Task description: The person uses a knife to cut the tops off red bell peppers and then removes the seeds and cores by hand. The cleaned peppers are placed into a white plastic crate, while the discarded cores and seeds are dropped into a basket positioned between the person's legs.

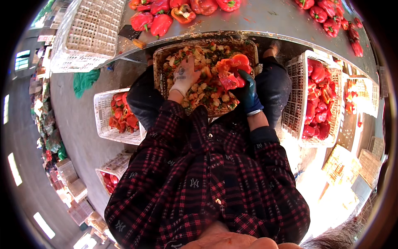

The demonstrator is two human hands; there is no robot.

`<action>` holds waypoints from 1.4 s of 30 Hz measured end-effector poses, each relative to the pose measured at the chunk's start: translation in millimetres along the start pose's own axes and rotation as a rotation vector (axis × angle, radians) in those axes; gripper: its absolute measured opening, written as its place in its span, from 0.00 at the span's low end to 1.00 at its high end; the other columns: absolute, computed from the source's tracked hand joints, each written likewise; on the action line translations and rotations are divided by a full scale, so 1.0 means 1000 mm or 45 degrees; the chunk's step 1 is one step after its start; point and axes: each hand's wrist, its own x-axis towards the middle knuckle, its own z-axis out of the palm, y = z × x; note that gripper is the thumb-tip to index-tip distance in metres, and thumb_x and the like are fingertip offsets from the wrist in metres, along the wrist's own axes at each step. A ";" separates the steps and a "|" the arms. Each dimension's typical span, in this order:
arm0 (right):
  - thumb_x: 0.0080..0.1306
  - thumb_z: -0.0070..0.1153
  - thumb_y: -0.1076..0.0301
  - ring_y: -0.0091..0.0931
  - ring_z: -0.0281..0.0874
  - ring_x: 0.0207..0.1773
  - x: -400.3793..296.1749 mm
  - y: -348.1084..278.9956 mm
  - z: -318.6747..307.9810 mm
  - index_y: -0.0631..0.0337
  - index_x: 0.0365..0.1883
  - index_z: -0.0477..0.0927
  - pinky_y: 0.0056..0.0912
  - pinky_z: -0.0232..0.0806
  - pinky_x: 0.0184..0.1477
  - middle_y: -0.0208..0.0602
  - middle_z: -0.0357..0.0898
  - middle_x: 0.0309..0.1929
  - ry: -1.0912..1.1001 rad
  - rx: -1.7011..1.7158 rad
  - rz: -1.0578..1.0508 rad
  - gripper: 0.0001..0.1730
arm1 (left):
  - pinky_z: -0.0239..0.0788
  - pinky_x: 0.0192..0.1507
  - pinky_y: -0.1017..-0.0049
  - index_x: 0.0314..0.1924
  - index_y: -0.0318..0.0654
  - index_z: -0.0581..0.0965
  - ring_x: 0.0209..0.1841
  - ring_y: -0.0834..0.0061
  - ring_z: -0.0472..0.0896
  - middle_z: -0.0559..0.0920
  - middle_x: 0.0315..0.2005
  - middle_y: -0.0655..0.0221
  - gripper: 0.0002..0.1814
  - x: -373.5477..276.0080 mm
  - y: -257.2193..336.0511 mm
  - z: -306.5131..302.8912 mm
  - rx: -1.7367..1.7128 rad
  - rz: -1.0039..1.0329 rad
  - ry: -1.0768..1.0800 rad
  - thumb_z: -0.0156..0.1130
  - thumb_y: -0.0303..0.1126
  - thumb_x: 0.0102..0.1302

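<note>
My left hand, in a whitish glove, rests over pepper cores and scraps in a dirty plastic crate between my knees. Its thumb is apart from the fingers; no held thing shows, though the fingertips are partly hard to see. On the crate's right side, my right hand, in a dark teal glove, grips a torn-open red bell pepper. The pepper's hollow inside shows, and it is above the scraps. Part of the right hand's fingers is hidden behind the pepper and the glove's back.
A metal table ahead bears red peppers and stacked white crates. Crates of red peppers stand to my right and left. Another crate stands behind on the left. Green netting lies on the floor.
</note>
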 end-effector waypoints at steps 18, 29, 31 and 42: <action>0.63 0.58 0.64 0.23 0.74 0.50 0.020 0.003 0.021 0.61 0.58 0.70 0.28 0.68 0.52 0.31 0.75 0.50 0.133 -0.363 0.183 0.26 | 0.71 0.45 0.63 0.42 0.45 0.79 0.41 0.59 0.80 0.82 0.37 0.62 0.17 0.006 0.040 0.003 -0.627 0.230 0.377 0.65 0.42 0.54; 0.58 0.61 0.69 0.19 0.74 0.42 0.025 0.016 -0.004 0.64 0.49 0.77 0.24 0.68 0.45 0.28 0.78 0.43 0.298 -0.803 0.085 0.20 | 0.72 0.44 0.68 0.43 0.35 0.80 0.42 0.61 0.82 0.83 0.37 0.56 0.19 0.014 0.035 0.021 -0.900 0.297 -0.005 0.66 0.40 0.56; 0.59 0.61 0.69 0.19 0.74 0.42 0.021 0.011 -0.002 0.64 0.50 0.77 0.24 0.68 0.46 0.29 0.78 0.43 0.327 -0.806 0.115 0.20 | 0.71 0.44 0.70 0.46 0.37 0.79 0.41 0.68 0.81 0.83 0.38 0.62 0.20 0.014 0.033 0.015 -1.085 0.217 -0.131 0.67 0.41 0.56; 0.59 0.61 0.71 0.19 0.75 0.44 0.022 0.009 -0.001 0.65 0.50 0.76 0.24 0.68 0.48 0.29 0.78 0.43 0.259 -0.626 0.070 0.20 | 0.70 0.34 0.73 0.44 0.32 0.78 0.35 0.76 0.79 0.82 0.36 0.66 0.18 0.015 0.032 0.034 -1.825 -0.210 -0.076 0.67 0.36 0.58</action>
